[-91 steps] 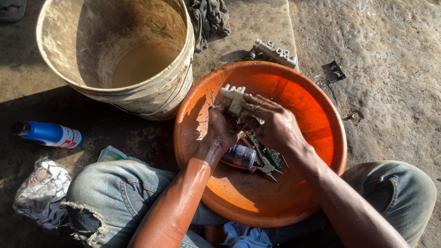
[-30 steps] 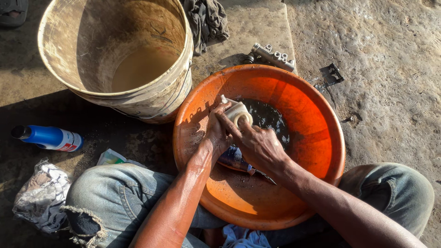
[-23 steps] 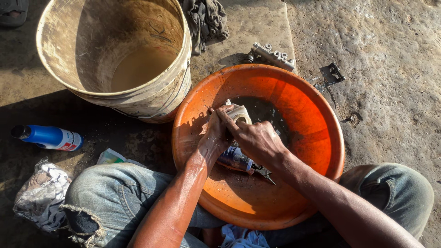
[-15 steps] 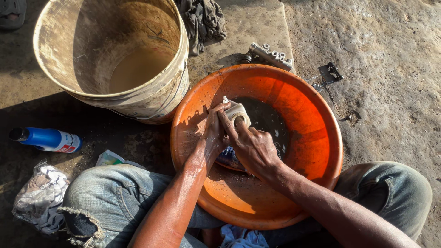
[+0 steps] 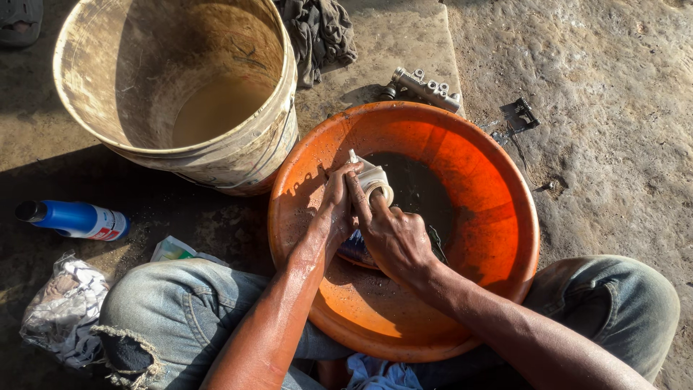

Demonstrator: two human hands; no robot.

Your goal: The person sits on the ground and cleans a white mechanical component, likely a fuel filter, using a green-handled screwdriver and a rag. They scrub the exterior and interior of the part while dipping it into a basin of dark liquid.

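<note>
Gripping one part point(image 5: 374, 180), probably metal: two hands point(image 5: 361, 217).

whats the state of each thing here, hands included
left hand: gripping the pale metal part
right hand: gripping the same part
pale metal part: held over the basin's dark liquid
orange basin: upright, dark liquid pooled at the bottom
bucket: upright, open, a little murky liquid inside
blue bottle: lying on its side
grey rag: crumpled on the ground

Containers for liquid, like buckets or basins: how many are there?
2. A dirty pale bucket stands upper left, and an orange basin sits between the person's knees, where both hands work. More may lie outside the picture.
</note>
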